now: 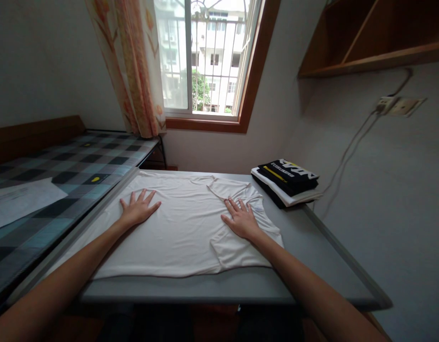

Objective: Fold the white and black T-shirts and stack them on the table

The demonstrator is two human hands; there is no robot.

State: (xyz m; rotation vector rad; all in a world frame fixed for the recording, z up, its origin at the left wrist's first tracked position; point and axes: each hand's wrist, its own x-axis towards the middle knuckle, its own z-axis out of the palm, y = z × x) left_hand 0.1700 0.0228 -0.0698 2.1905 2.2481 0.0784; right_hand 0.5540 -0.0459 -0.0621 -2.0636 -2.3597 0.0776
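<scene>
A white T-shirt [184, 228] lies spread flat on a grey table [312, 237], its neckline toward the window and one sleeve folded in at the right. My left hand [137, 209] rests palm down on the shirt's left side, fingers spread. On the folded right part, near the neckline, my right hand [241, 221] lies flat with its fingers stretched out. Neither hand holds anything.
A stack of folded clothes [287, 183], black with white and yellow print on top, sits at the table's far right corner. A bed with a checked cover [62, 175] and a white sheet of paper [20, 199] adjoins the table's left side. Window, curtain [134, 66], wall shelf and socket stand behind.
</scene>
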